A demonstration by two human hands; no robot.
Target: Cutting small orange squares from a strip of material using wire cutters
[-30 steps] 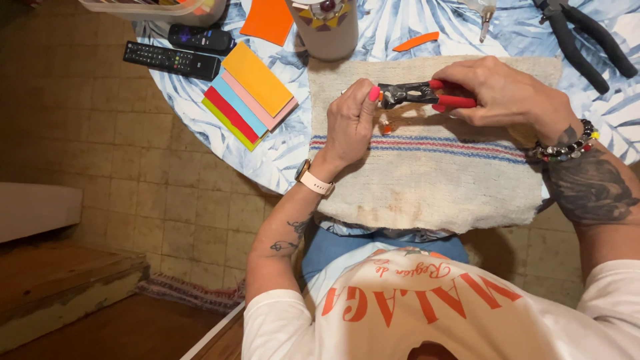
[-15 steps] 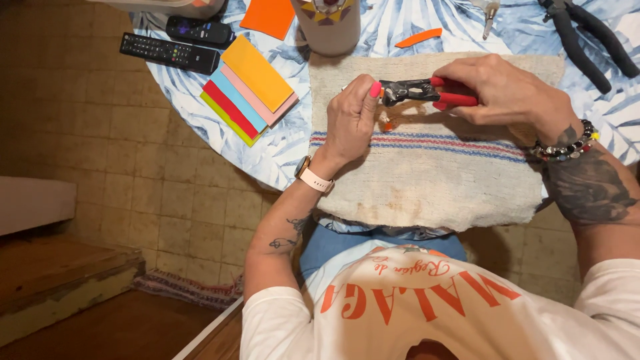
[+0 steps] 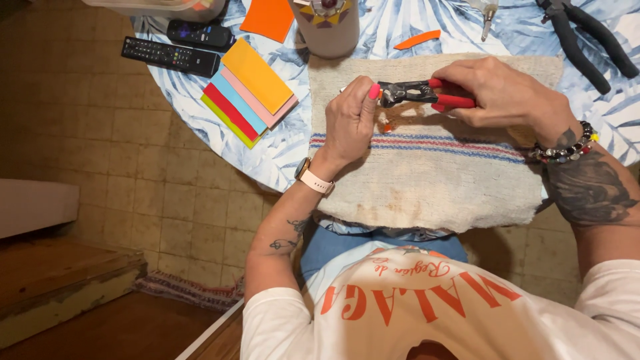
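Now | right hand closed on red pliers over cloth | left hand pinching small piece at plier tip, piece too small to tell | foam sheets left

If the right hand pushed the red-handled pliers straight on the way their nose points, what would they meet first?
Probably the left hand: the red-handled pliers in the right hand point at its pink-nailed fingertips, seemingly touching already, though depth is unclear.
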